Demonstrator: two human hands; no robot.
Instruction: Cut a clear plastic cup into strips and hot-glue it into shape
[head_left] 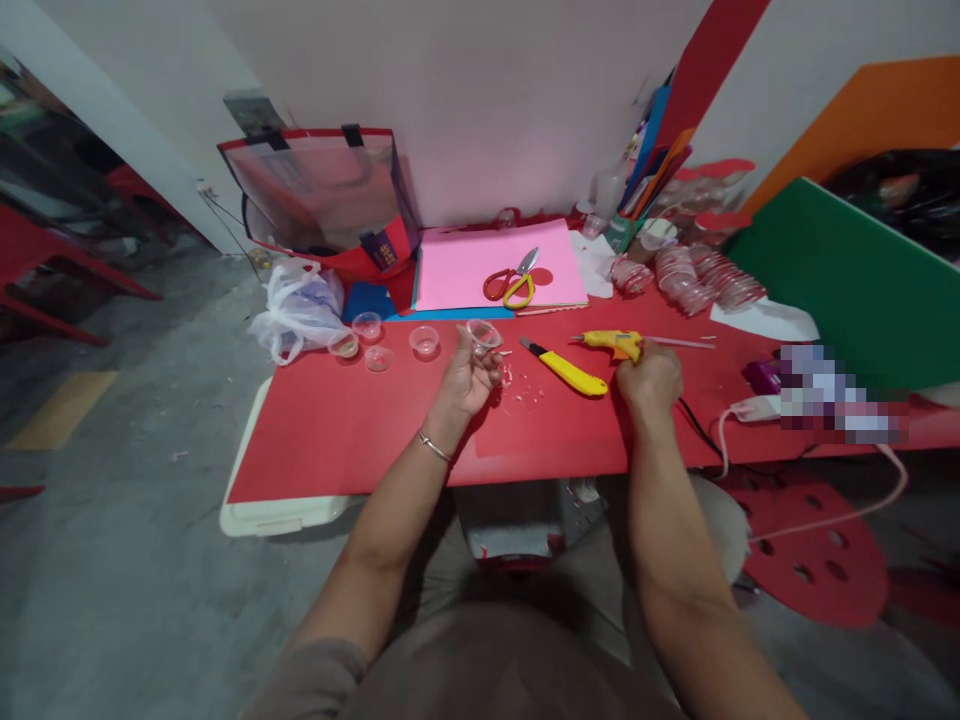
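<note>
My left hand [469, 375] is raised a little over the red table [360, 430], fingers curled round a small clear plastic cup [482, 333]. My right hand [651, 378] is closed on the handle of a yellow glue gun [609, 342] that lies on the table with its nozzle pointing left. A yellow utility knife [566, 368] lies between the two hands. Small clear scraps [525, 392] are scattered on the table just in front of my left hand.
Several clear cups [375, 340] and a white plastic bag [300, 305] sit at the left. Red and yellow scissors [514, 283] lie on pink paper [480, 270]. Cup stacks [694, 280], a green board [847, 275] and a power strip [754, 408] are at the right.
</note>
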